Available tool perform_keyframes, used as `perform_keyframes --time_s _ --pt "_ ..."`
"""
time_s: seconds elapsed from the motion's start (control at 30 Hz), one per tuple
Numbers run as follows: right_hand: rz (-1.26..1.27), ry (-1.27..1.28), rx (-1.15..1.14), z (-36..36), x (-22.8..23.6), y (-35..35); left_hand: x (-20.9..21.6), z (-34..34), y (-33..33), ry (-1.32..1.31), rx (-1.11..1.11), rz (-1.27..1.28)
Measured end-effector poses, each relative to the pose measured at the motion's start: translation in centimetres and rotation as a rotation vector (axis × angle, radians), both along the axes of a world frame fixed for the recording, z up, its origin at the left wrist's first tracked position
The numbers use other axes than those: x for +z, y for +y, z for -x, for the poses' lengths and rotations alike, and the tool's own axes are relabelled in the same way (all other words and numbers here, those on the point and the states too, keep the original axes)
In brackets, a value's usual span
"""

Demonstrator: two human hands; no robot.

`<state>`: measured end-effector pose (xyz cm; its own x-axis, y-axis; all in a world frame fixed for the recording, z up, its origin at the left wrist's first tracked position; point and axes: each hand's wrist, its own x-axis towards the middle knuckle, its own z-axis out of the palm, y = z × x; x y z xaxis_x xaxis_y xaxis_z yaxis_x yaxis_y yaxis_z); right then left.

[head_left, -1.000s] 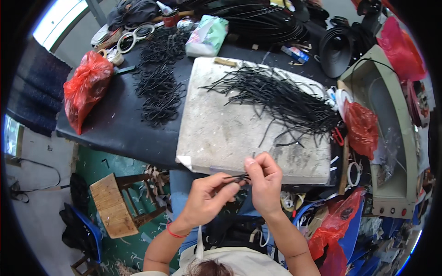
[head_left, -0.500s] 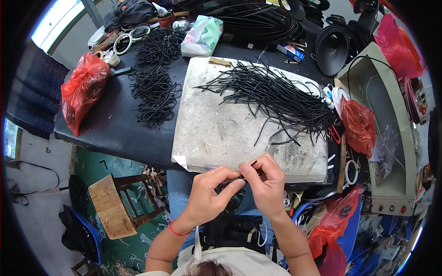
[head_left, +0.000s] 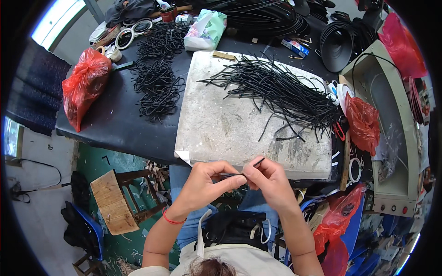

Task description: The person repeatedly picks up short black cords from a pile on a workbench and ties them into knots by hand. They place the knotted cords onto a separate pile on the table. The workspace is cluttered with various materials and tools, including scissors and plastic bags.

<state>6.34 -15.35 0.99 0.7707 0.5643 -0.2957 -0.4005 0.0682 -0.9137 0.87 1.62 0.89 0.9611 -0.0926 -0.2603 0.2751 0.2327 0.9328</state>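
Both my hands meet just over the near edge of a worn whitish board (head_left: 207, 124). A thin black cord (head_left: 259, 162) runs between them, its short end sticking up past my right fingers. My left hand (head_left: 205, 184), with a red string on the wrist, pinches the cord between thumb and fingers. Thumb and forefinger of my right hand (head_left: 270, 183) grip it close beside the left fingertips; the rest of the cord is mostly hidden. Beyond the hands, a loose heap of straight black cords (head_left: 281, 92) lies across the board.
Looped black cords (head_left: 159, 85) are piled left of the board on the dark table (head_left: 124, 106). A tissue pack (head_left: 206, 31) stands behind, a red plastic bag (head_left: 85, 85) at the left. Right are another red bag (head_left: 362, 124) and a beige metal housing (head_left: 398, 184). A wooden stool (head_left: 113, 202) stands lower left.
The right hand has shifted slightly right and turned, with more of the cord's end showing above its fingers. Both hands keep their hold. The whole view has moved a little.
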Motion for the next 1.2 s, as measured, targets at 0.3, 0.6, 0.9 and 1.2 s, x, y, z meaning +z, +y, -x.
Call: perform_keyframes --time_s 0.3,0.6,0.9,1.2 --pt "0.203 -0.327 -0.385 1.4 -0.4 2.9 -0.7 0.4 -3.2 -0.291 0.426 -0.518" --pt "-0.155 0.036 -0.423 1.1 -0.2 3.3 -0.9 -1.0 -2.7 -0.052 0.416 0.377" --pt "-0.219 0.049 -0.083 -0.9 0.1 2.0 1.0 -0.4 -1.1 0.061 0.202 0.278" --pt "-0.267 0.301 -0.117 -0.5 0.3 2.4 1.0 0.1 -1.3 0.058 0.154 0.268"
